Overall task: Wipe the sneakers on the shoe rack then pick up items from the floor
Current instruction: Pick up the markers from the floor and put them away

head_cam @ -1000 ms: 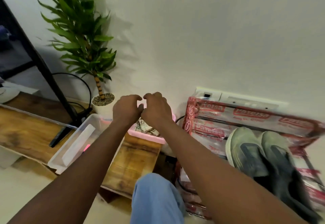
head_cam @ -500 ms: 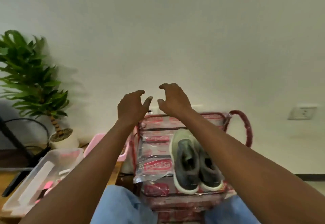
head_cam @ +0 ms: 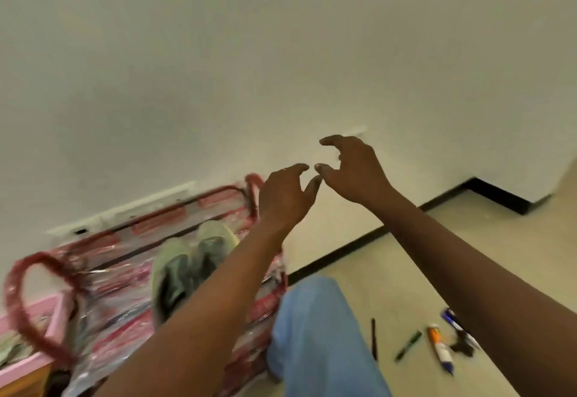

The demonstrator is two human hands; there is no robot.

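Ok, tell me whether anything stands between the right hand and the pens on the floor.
Nothing visible does. The right hand is raised and empty before the wall; the pens lie on open floor below its forearm, which hides part of the blue one. The knee is off to their left.

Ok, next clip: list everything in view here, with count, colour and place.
sneakers: two, grey-green, side by side on the rack
shoe rack: one, red, plastic-wrapped, against the wall, left
tray: one, pink, far left beside the rack
pens and markers: about five, black, green, orange-white, blue; floor, lower right
trouser leg: one, blue, bottom centre
left hand: one, empty, raised over the rack's right end
right hand: one, empty, raised before the wall
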